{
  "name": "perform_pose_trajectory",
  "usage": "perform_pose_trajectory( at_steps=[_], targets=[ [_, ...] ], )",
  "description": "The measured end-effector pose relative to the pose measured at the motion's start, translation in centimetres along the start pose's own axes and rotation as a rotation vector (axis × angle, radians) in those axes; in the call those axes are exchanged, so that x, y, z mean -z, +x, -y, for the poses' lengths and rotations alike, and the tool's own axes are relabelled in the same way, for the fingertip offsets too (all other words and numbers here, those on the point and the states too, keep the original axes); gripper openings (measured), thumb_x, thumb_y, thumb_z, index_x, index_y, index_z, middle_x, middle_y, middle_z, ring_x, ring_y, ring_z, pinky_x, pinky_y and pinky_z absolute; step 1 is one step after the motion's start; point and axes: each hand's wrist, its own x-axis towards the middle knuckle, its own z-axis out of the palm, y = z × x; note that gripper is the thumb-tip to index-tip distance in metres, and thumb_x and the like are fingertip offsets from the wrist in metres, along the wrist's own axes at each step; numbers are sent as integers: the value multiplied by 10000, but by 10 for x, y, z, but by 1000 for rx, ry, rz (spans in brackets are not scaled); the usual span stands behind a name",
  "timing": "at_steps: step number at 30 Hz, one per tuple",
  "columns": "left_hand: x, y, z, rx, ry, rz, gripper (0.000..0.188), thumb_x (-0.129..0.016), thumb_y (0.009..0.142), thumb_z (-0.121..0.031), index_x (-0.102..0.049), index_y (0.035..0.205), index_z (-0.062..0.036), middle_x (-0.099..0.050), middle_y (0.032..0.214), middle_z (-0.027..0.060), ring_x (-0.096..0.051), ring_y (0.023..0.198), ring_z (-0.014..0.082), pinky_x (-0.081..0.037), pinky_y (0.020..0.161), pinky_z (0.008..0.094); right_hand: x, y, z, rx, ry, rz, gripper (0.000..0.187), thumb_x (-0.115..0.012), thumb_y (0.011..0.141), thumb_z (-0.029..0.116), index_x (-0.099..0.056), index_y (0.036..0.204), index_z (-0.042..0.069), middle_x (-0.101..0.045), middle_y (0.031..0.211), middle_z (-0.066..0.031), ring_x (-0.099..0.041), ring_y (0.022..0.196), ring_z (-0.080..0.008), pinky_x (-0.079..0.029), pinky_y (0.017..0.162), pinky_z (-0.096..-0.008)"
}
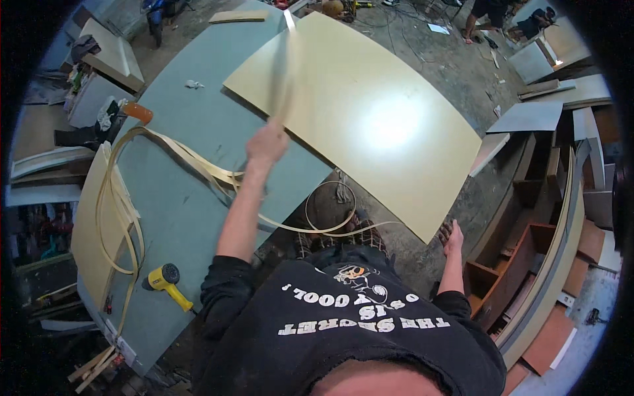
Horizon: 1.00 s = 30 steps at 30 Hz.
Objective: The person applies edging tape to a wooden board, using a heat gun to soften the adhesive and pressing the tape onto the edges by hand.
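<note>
My left hand point(267, 142) is closed round a long, thin, cream edging strip point(288, 79), whose upper end stands up blurred over the large cream panel point(356, 99). That panel lies flat, overlapping a grey-green table board point(178, 165). More of the strip loops over the table at left, and a curl of it point(330, 231) hangs near my legs. At the panel's near right corner is my right hand point(452, 239), fingers apart beside the edge; whether they touch it I cannot tell. A yellow heat gun point(168, 286) lies on the table at lower left.
An orange-brown bottle or jar point(137, 112) lies at the table's left edge. Another cream panel point(99, 231) sits on the left side. Wooden cabinet frames point(515, 264) and boards stand at right. Another person point(485, 16) is at the far right, near cables on the floor.
</note>
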Motion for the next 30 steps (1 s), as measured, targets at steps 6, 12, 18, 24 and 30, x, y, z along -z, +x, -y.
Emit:
perform_pose_trajectory(
  at_steps=[6,12,18,24,30],
  targets=[
    [95,36,90,235,-108,-338,398,-531,869,-371,-558,1115,-60,-667,994,261,-622,973,470,-487,833,542,-24,-5,13,23,-32,14,444,-581,946,442,-516,1283,161,-653,1027,-26,-627,849,-167,-477,662,-307],
    [217,116,198,208,-150,-608,503,-491,870,-451,-669,1069,-25,-657,1025,279,-624,988,442,-480,834,485,-37,-5,14,126,-184,71,437,-560,975,361,-545,1302,73,-652,1056,-43,-641,856,-157,-495,638,-287],
    [360,145,254,370,-205,-881,540,-527,833,-489,-725,963,-4,-694,952,240,-654,905,410,-485,797,455,-58,-5,-4,279,-240,91,399,-577,968,304,-565,1249,21,-650,1105,-77,-638,914,-178,-512,755,-333],
    [445,125,275,345,-777,-1288,494,-597,825,-394,-699,839,89,-698,838,220,-688,777,288,-521,696,427,-54,5,3,370,-385,59,368,-607,951,265,-591,1203,-2,-667,1074,-84,-633,937,-184,-492,818,-327],
    [616,60,348,267,-363,-1803,431,-586,812,-313,-659,747,107,-690,790,211,-669,711,312,-520,668,452,-85,10,-22,342,-353,132,333,-642,929,247,-619,1155,3,-687,1015,-74,-628,924,-175,-487,806,-328]
  ],
)
